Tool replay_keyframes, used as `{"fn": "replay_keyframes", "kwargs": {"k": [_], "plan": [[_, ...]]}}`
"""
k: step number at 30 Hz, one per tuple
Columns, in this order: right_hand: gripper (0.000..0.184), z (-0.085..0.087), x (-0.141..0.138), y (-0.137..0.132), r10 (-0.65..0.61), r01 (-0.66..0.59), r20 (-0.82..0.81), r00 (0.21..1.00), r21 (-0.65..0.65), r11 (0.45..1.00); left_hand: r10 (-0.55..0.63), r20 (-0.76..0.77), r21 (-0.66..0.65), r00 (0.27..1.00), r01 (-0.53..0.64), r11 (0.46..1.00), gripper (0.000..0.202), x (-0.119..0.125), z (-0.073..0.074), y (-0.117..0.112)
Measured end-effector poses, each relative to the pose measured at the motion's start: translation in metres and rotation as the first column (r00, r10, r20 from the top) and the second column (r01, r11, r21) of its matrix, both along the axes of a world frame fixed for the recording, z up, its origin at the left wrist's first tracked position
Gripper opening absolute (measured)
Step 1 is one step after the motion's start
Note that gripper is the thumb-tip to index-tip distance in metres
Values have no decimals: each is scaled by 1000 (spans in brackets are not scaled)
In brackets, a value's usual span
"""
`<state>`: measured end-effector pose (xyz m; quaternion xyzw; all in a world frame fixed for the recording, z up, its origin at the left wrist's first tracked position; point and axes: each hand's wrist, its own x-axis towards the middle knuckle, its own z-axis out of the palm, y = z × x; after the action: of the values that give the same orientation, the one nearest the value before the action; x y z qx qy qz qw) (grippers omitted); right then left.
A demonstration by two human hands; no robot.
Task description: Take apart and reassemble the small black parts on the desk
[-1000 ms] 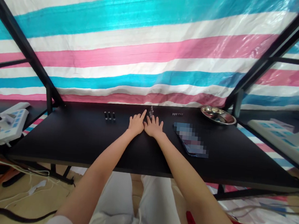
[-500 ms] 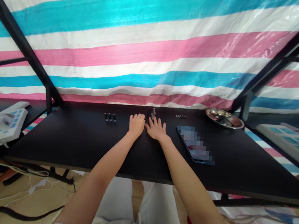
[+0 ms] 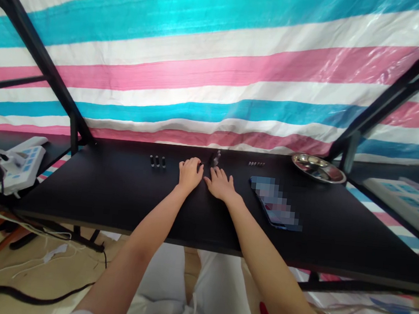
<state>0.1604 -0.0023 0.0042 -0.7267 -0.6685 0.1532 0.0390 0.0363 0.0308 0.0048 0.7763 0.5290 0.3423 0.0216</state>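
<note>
Both my hands rest side by side on the black table (image 3: 117, 192), near its far edge. My left hand (image 3: 190, 174) lies knuckles up with its fingers curled under; whatever is in them is hidden. My right hand (image 3: 221, 183) lies flat with its fingers spread, holding nothing. Just beyond my right fingertips stands a small clear-and-metal object (image 3: 216, 158), apart from the hand. Three small black cylinders (image 3: 157, 161) stand in a row to the left of my left hand.
A phone (image 3: 274, 208) lies to the right of my right hand. Behind it are a row of tiny dark pieces (image 3: 256, 164) and a round metal dish (image 3: 318, 168). White power strips sit at far left (image 3: 19, 162) and far right (image 3: 405, 199). A striped tarp hangs behind.
My left index finger, stretched out a second ago, has curled in with the others. My right hand stayed flat. The view shifted slightly, with the hands a little nearer.
</note>
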Motion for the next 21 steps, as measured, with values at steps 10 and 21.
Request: {"fn": "replay_keyframes", "kwargs": {"k": [10,21], "plan": [[42,8,-9,-18,37,-23,-35,999,336,942,127,310,-103,942,-100,990,6,-17,5,-13],[27,1,-7,-14,225,81,-363,904,663,745,134,729,-198,671,19,980,13,-21,-1,-17]]}}
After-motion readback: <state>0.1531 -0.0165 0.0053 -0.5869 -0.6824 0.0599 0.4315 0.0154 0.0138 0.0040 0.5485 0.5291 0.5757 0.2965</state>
